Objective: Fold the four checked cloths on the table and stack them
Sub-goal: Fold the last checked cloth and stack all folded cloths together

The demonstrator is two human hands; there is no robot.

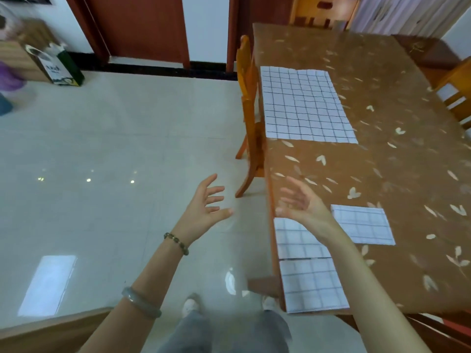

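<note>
The table (382, 161), covered in a brown leaf-patterned sheet, fills the picture from 12 to 5 o'clock. All four checked cloths lie on it, none stacked.

The open cloth (305, 103) lies flat and unfolded at 1 o'clock, along the table's left edge. The other three are folded into small rectangles down at 4 to 5 o'clock. The nearest folded cloth (313, 284) sits at the table's near corner. The middle folded cloth (295, 240) lies edge to edge with it on its 12 o'clock side, partly under the right forearm. The third folded cloth (362, 224) lies at 2 o'clock from that one; the forearm hides whether they touch.

The left hand (206, 205) hangs over the shiny tiled floor (114, 149) at 7 o'clock, fingers spread wide, holding nothing. The right hand (300, 202), slightly blurred, is raised above the table's left edge, fingers likewise spread and empty, palm turned toward the left hand.

A bead bracelet (176, 242) and a pale bangle (141, 301) circle the left forearm. A wooden chair (248, 110) stands tucked against the table at 12 o'clock from the hands. A paper bag (63, 67) stands on the floor at 10 o'clock.
</note>
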